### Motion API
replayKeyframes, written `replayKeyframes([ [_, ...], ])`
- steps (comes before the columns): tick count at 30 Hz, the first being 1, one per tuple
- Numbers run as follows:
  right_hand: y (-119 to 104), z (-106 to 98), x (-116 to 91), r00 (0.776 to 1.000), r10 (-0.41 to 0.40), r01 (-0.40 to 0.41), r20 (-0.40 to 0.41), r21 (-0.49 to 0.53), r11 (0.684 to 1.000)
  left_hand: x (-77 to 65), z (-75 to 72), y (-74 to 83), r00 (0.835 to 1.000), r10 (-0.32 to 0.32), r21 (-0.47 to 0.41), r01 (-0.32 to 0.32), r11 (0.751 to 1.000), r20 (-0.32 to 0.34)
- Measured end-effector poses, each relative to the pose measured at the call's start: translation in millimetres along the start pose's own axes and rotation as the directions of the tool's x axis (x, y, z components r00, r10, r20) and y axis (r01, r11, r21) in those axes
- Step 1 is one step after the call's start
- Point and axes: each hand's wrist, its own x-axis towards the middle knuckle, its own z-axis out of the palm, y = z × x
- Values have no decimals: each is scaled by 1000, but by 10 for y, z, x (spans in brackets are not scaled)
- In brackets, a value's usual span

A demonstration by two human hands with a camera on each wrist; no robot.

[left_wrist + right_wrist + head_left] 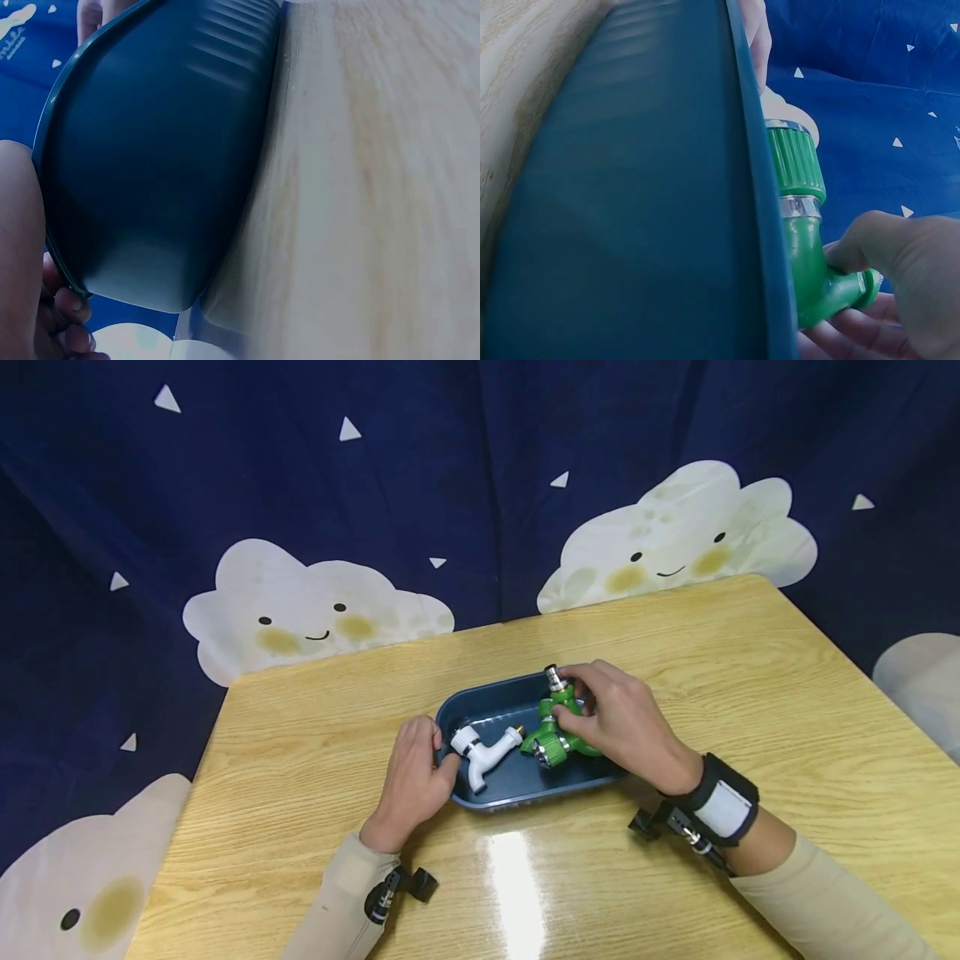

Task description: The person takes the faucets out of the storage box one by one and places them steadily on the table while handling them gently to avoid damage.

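A dark blue oblong plastic tray [525, 797] stands on the table with taps inside. My left hand [417, 777] grips its left end, thumb over the rim and fingers at the outside; the left wrist view shows the tray's wall [157, 165] close up. Just inside from that hand lies a white tap [491, 756] with a ribbed knob and a brass-coloured end. My right hand [618, 718] pinches a green tap [566, 700] at the tray's right part, its metal nozzle pointing up. Green ribbed knobs [551, 749] show below it; the right wrist view shows one knob [796, 161] above the rim.
The tray is on a light wooden table [315, 760], with a bright glare patch near the front. A dark blue curtain [465, 468] with smiling clouds hangs behind the table. Small wrist cameras [386, 893] stick out below both forearms.
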Motion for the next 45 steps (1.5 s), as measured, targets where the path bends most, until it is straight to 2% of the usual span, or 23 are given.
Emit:
replayKeyframes([
  [11,41,-22,15,999,-11,10,-38,-19,1000,2,-6,2,1000,3,-10,-3,1000,-5],
  [45,121,-124,60,998,25,-28,-60,-41,999,-3,-5,3,1000,-15,-5,15,1000,8],
])
